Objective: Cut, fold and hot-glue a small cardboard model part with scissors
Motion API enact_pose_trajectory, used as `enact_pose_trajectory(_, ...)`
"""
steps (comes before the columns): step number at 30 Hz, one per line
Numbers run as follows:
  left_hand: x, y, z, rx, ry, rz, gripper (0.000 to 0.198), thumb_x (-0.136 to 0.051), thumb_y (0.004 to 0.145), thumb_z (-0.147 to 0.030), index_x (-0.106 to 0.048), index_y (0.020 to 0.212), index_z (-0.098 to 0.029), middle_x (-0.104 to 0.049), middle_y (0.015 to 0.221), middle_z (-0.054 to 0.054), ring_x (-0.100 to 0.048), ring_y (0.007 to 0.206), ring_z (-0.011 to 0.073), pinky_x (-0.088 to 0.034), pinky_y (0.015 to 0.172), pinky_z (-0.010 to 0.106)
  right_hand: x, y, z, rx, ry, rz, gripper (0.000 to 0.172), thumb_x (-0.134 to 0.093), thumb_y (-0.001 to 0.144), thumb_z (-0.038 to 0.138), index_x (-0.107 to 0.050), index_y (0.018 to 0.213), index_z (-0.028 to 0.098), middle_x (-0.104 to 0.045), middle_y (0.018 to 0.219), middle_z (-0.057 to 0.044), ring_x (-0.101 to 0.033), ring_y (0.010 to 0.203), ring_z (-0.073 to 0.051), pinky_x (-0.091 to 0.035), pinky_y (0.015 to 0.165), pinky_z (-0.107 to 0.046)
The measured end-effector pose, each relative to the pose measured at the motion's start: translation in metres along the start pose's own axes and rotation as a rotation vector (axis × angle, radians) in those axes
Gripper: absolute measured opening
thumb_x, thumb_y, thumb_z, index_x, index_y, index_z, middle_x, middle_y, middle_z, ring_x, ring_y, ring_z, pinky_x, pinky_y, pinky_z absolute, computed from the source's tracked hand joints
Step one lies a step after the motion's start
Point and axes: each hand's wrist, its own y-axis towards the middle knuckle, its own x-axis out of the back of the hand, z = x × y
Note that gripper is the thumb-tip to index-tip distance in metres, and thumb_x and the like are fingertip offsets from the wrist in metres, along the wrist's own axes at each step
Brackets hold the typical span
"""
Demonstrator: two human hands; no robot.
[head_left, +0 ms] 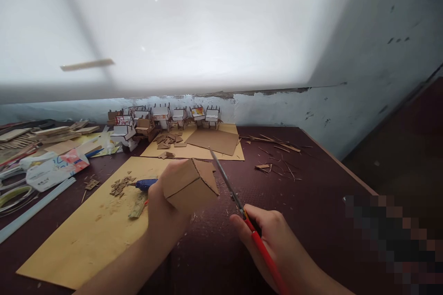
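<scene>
My left hand (164,209) is closed around a folded brown cardboard piece (190,184), holding it above the dark table. My right hand (273,239) grips red-handled scissors (242,212) whose metal blades point up and away, just right of the cardboard piece and apart from it. A blue glue gun (145,184) lies on a large tan cardboard sheet (93,235) right behind my left hand.
Several small cardboard models (166,117) line the back wall. A second cardboard sheet (207,145) with cut scraps lies behind. Thin cardboard strips (277,147) are scattered at right. Boxes, sticks and a ruler (34,207) crowd the left side. The table edge (346,170) runs along the right.
</scene>
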Motion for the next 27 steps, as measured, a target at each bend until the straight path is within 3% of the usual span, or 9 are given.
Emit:
enact_pose_trajectory(2, -0.003, 0.002, -0.005, -0.031, 0.084, -0.010, 0.019, -0.079, 0.071, -0.025, -0.073, 0.088, -0.022, -0.074, 0.084, 0.003, -0.068, 0.079, 0.0226, -0.054, 0.068, 0.031, 0.005, 0.004, -0.003, -0.022, 0.011, -0.021, 0.057, -0.049, 0.095, 0.070, -0.034, 0.064, 0.024, -0.038, 0.057, 0.005, -0.034, 0.054, -0.013, -0.026, 0.052, -0.028)
enact_pose_trajectory(4, -0.006, 0.004, -0.012, 0.044, 0.144, 0.008, 0.011, -0.078, 0.076, -0.026, -0.073, 0.084, -0.020, -0.074, 0.078, 0.005, -0.070, 0.078, 0.0230, -0.056, 0.071, 0.032, 0.012, 0.009, -0.007, -0.043, -0.020, -0.057, 0.055, -0.050, 0.095, 0.069, -0.037, 0.065, 0.025, -0.045, 0.056, 0.004, -0.041, 0.054, -0.014, -0.029, 0.054, -0.029)
enact_pose_trajectory(7, -0.011, 0.007, -0.020, 0.234, 0.022, 0.107, 0.024, -0.078, 0.081, -0.032, -0.073, 0.099, -0.017, -0.076, 0.084, 0.006, -0.072, 0.073, 0.0215, -0.058, 0.069, 0.032, 0.025, 0.016, -0.013, -0.044, -0.135, -0.121, 0.050, -0.053, 0.095, 0.065, -0.038, 0.068, 0.026, -0.052, 0.059, 0.003, -0.045, 0.056, -0.016, -0.032, 0.056, -0.029)
enact_pose_trajectory(11, -0.015, 0.008, -0.017, 0.437, -0.187, 0.186, 0.050, -0.081, 0.075, -0.021, -0.063, 0.122, -0.019, -0.075, 0.083, 0.004, -0.071, 0.066, 0.0186, -0.055, 0.059, 0.027, 0.039, 0.025, -0.023, -0.077, -0.362, -0.218, 0.041, -0.048, 0.098, 0.059, -0.039, 0.074, 0.027, -0.059, 0.064, 0.001, -0.048, 0.056, -0.019, -0.034, 0.057, -0.031)
enact_pose_trajectory(15, -0.016, 0.009, -0.012, 0.528, -0.268, 0.218, 0.043, -0.079, 0.076, -0.020, -0.062, 0.115, -0.019, -0.074, 0.089, 0.005, -0.070, 0.068, 0.0161, -0.054, 0.060, 0.024, 0.045, 0.034, -0.032, -0.148, -0.473, -0.264, 0.038, -0.049, 0.097, 0.059, -0.043, 0.077, 0.027, -0.063, 0.070, -0.002, -0.052, 0.059, -0.021, -0.034, 0.058, -0.032)
enact_pose_trajectory(18, -0.016, 0.009, -0.014, 0.537, -0.285, 0.224, 0.036, -0.080, 0.075, -0.021, -0.065, 0.108, -0.017, -0.074, 0.092, 0.005, -0.069, 0.071, 0.0154, -0.055, 0.063, 0.025, 0.046, 0.035, -0.031, -0.109, -0.360, -0.252, 0.041, -0.051, 0.097, 0.060, -0.044, 0.075, 0.026, -0.059, 0.066, 0.000, -0.048, 0.058, -0.019, -0.035, 0.058, -0.031)
enact_pose_trajectory(22, -0.016, 0.008, -0.019, 0.513, -0.290, 0.214, 0.036, -0.081, 0.075, -0.021, -0.065, 0.107, -0.018, -0.073, 0.090, 0.004, -0.067, 0.071, 0.0154, -0.054, 0.062, 0.025, 0.044, 0.024, -0.015, -0.012, -0.029, -0.155, 0.043, -0.051, 0.098, 0.063, -0.048, 0.077, 0.025, -0.049, 0.063, 0.004, -0.043, 0.058, -0.016, -0.033, 0.055, -0.029)
enact_pose_trajectory(27, -0.016, 0.008, -0.024, 0.449, -0.271, 0.240, 0.033, -0.081, 0.077, -0.022, -0.062, 0.105, -0.019, -0.071, 0.086, 0.002, -0.067, 0.071, 0.0158, -0.052, 0.062, 0.025, 0.041, 0.008, 0.003, 0.042, 0.186, -0.001, 0.034, -0.060, 0.096, 0.055, -0.054, 0.087, 0.024, -0.058, 0.080, 0.001, -0.048, 0.069, -0.017, -0.037, 0.060, -0.029)
